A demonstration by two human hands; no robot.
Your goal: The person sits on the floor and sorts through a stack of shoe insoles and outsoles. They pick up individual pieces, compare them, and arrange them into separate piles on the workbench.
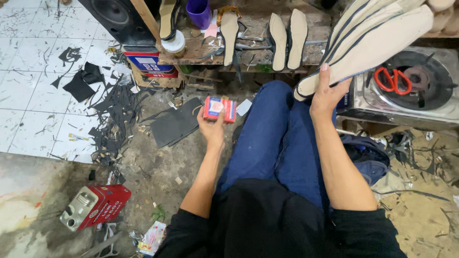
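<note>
My left hand (212, 126) holds a small red, white and blue packet (219, 108) up in front of me, over the dirty floor. Raised to the right, my right hand (328, 91) grips a stack of beige shoe insoles with dark edges (368, 38) by their lower end. The insoles fan out toward the upper right, above a gas stove. My legs in blue trousers (277, 143) stretch forward between the two hands.
A low wooden bench (248, 48) ahead carries more insoles, a purple cup (198, 12) and tools. Red-handled scissors (393, 79) lie on a gas stove (411, 91) at right. Black scraps (114, 105) litter the floor; a red box-shaped device (95, 206) lies at lower left.
</note>
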